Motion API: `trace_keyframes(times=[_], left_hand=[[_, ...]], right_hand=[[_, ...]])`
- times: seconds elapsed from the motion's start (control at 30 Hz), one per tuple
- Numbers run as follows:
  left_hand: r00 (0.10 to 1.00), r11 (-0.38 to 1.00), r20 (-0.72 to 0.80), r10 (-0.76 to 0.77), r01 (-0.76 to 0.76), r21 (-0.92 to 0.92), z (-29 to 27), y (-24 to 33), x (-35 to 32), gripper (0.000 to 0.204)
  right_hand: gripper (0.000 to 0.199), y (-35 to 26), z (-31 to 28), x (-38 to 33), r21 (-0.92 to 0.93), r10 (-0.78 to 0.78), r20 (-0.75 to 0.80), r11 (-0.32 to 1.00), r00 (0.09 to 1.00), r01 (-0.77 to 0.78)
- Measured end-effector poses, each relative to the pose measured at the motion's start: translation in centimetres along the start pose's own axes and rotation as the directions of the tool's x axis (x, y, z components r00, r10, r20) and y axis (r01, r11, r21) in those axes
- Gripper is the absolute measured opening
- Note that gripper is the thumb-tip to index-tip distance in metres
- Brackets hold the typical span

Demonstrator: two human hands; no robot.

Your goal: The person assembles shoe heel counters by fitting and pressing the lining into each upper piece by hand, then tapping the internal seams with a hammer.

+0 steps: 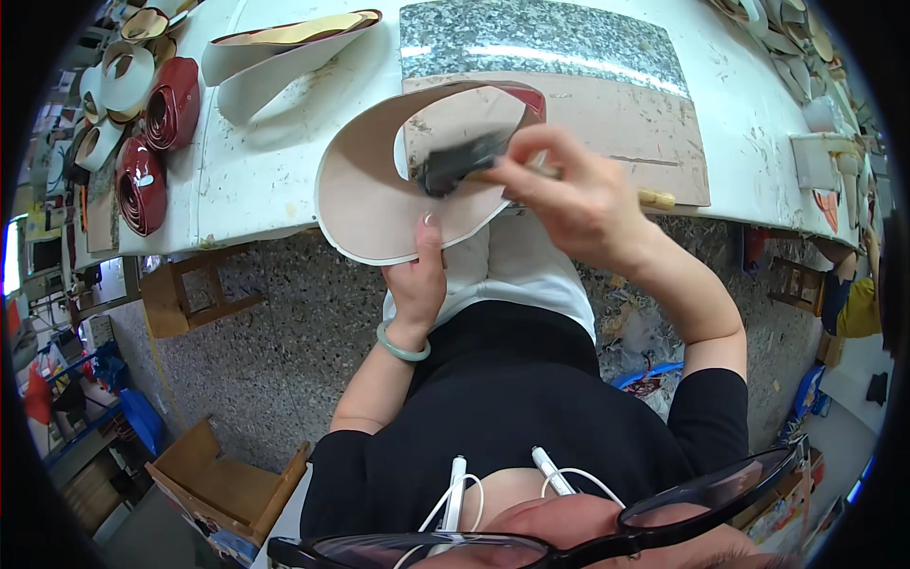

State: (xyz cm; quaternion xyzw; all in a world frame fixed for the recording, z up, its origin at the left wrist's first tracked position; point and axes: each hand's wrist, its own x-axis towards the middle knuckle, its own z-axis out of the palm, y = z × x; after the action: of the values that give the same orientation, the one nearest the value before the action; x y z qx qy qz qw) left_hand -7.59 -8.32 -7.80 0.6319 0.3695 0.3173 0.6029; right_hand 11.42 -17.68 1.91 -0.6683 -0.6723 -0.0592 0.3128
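Note:
My left hand (422,275) grips the near edge of a wide, looped leather piece (365,180) that looks like a shoe upper. Its inner face is beige, its near rim white, and a bit of red shows at its far right end. The thumb lies on the beige face; the other fingers are mostly hidden beneath. My right hand (578,194) is closed around what looks like a hammer (462,163), whose dark head is blurred over the loop's opening. Motion smear hides whether it touches the leather. A wooden handle end (656,199) shows beyond my wrist.
Under the leather lies a beige board (630,142) with a speckled stone slab (550,43) behind it. A folded pale upper (275,62) rests on the white table (261,171). Rolled dark red pieces (142,185) sit at left. A holder with tools (825,161) stands at right.

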Motion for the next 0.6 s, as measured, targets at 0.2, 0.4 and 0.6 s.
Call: trace_keyframes(times=[0.2, 0.4, 0.6], left_hand=[[0.991, 0.987, -0.008, -0.131, 0.130, -0.096, 0.4, 0.9, -0.1, 0.020], [0.989, 0.983, 0.041, 0.142, -0.145, 0.113, -0.3, 0.7, 0.2, 0.021], [0.735, 0.683, 0.122, 0.667, -0.668, 0.294, 0.7, 4.7, 2.4, 0.025]], right_hand=[[0.051, -0.7, 0.0, 0.7, -0.041, 0.045, 0.016, 0.998, 0.999, -0.044], [0.042, -0.7, -0.8, 0.3, -0.102, 0.083, 0.151, 0.992, 0.985, -0.068], [0.048, 0.6, -5.5, -2.2, 0.003, 0.098, -0.209, 0.995, 0.973, -0.099]])
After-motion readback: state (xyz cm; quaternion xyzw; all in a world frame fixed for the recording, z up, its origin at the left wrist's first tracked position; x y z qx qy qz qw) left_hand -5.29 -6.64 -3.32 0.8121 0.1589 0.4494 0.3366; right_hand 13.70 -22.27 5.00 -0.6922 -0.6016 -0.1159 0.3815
